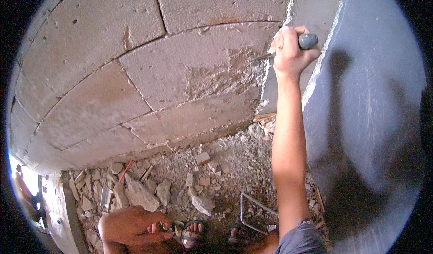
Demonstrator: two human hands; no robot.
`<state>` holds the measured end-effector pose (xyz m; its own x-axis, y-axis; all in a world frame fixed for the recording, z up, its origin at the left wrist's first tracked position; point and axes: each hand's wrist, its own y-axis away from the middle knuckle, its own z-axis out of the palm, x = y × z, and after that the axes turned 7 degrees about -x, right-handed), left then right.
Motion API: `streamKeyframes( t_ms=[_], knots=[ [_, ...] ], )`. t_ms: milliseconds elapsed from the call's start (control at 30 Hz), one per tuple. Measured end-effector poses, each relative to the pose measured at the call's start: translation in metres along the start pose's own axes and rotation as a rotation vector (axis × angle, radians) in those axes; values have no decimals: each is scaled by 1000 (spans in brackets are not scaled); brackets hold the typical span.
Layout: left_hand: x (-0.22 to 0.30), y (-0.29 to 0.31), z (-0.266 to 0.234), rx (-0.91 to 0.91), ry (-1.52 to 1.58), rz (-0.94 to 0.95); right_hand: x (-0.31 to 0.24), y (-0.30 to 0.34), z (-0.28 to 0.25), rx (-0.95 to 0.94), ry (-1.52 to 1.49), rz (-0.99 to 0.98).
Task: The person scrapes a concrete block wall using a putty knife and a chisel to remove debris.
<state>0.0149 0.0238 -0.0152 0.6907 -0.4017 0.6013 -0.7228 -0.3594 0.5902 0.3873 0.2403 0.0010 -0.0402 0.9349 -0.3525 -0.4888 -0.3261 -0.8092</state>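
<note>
Right hand (291, 54) clenches a rounded grey handle (308, 41) beside a pitted block wall (203, 44); left hand (156, 227): cannot tell.

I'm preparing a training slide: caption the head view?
Right hand grips a gray-handled tool beside a chipped block wall, above scattered rubble.

Right hand (290, 54) raised | fingers (281, 41) curled | left hand (158, 226) low

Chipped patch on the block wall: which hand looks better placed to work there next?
Probably the right hand: it grips a gray-handled tool, its thin blade pointing toward the chipped patch, while the left hand is down near the sandaled left foot.
</note>
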Motion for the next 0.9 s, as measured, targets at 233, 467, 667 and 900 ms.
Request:
streamKeyframes(
  t_ms=[233, 467, 667, 900],
  knots=[
    [-2, 3, 1, -16, 9, -7, -71, -13, 29, -25, -26, -130],
    [-2, 3, 3, -14, 15, -29, 28, 8, -1, -84, 347, -110],
    [8, 16, 2, -131, 91, -206, -29, -4, 28, 22, -99, -13],
    [-11, 1, 4, -11, 10, 12, 0, -3, -11, -29, 120, -55]
  ],
)
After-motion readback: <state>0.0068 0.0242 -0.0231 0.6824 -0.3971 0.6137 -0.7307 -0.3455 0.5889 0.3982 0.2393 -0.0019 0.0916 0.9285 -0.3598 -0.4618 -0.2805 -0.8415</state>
